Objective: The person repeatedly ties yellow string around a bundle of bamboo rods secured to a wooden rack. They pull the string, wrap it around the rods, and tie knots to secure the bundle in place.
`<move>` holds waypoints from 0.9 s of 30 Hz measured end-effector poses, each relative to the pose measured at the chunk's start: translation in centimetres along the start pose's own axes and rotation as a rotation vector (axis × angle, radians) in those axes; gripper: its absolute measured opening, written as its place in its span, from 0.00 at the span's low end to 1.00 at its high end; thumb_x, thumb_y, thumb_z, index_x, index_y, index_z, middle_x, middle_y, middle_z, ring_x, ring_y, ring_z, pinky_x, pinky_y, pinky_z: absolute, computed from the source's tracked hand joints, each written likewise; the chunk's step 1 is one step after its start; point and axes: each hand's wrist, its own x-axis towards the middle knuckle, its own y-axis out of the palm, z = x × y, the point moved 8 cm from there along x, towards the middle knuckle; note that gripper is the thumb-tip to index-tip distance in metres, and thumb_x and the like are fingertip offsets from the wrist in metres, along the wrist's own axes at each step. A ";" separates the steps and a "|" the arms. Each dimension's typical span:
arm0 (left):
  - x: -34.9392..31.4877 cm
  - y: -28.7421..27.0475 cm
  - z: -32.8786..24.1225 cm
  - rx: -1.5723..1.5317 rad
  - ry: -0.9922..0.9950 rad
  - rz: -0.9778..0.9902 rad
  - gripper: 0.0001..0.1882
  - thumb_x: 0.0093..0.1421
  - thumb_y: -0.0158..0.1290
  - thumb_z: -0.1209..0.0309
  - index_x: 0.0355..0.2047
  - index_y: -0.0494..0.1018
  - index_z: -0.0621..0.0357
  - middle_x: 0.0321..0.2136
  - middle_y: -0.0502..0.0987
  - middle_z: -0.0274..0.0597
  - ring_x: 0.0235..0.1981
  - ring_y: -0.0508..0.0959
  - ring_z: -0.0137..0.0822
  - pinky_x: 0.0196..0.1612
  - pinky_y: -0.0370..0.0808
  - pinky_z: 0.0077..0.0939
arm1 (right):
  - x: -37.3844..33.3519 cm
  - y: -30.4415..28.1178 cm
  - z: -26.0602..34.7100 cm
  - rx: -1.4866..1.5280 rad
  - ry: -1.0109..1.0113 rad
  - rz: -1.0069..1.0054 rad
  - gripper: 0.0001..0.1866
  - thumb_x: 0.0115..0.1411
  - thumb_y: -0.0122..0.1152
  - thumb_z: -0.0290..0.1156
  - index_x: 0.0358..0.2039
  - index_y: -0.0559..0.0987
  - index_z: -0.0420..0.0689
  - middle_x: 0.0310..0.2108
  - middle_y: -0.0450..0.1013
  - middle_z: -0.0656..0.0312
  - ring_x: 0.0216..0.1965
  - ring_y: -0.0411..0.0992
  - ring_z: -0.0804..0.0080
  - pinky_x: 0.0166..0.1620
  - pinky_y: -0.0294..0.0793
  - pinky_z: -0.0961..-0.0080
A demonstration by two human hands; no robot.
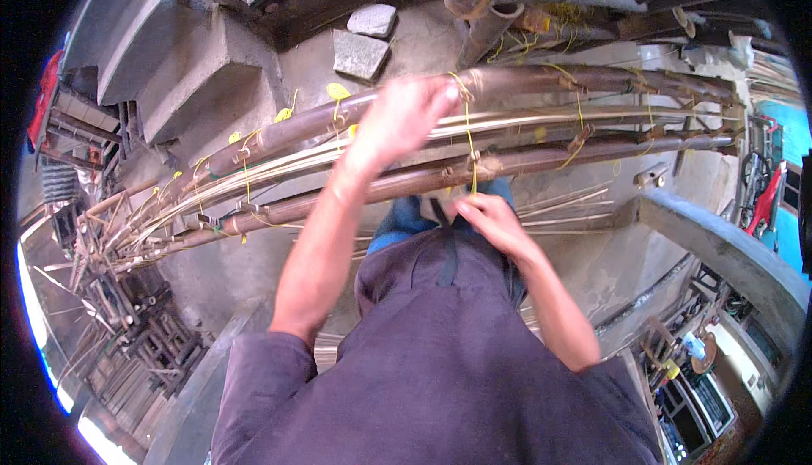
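Note:
Two long brown bamboo poles, a far pole [313, 122] and a near pole [406, 184], run side to side in front of me. Thin pale split strips [457, 131] lie lengthwise between them. A yellow cord [470, 139] crosses from one pole to the other. My right hand [495, 224] is below the near pole, thumb and fingers pinched at the cord's lower end. Over the far pole, my left hand [402, 118] reaches up beside the cord's upper end; motion blurs its fingers, so its grip is unclear. More yellow ties hang along both poles.
Two flat stones [360, 55] lie on the floor beyond the poles, near concrete steps [190, 67]. Thick bamboo lengths [486, 12] are stacked at the far right. A concrete ledge [719, 232] stands at right, and cut bamboo pieces [156, 351] pile up at left.

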 end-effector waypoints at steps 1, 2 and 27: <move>-1.8 1.0 1.0 0.111 -0.002 -0.051 0.16 0.64 0.44 0.65 0.39 0.75 0.65 0.34 0.78 0.55 0.41 0.78 0.50 0.48 0.72 0.36 | -1.5 -2.2 7.0 -0.346 -0.173 -0.065 0.13 0.62 0.54 0.35 0.30 0.79 0.39 0.29 0.75 0.58 0.32 0.73 0.67 0.40 0.72 0.71; -3.2 2.8 2.3 0.044 -0.034 -0.007 0.17 0.63 0.45 0.64 0.45 0.73 0.64 0.40 0.77 0.57 0.46 0.75 0.53 0.51 0.71 0.38 | -2.0 -4.2 13.5 -0.456 -0.222 -0.075 0.10 0.61 0.54 0.33 0.32 0.80 0.41 0.27 0.74 0.59 0.33 0.73 0.66 0.38 0.73 0.69; 2.4 1.7 -1.2 -0.742 -0.084 -0.142 0.22 0.66 0.43 0.53 0.30 0.73 0.61 0.24 0.74 0.33 0.30 0.72 0.25 0.39 0.71 0.22 | 1.9 3.5 6.0 -0.502 -0.508 0.199 0.12 0.51 0.56 0.28 0.38 0.75 0.46 0.32 0.74 0.51 0.40 0.73 0.57 0.40 0.72 0.60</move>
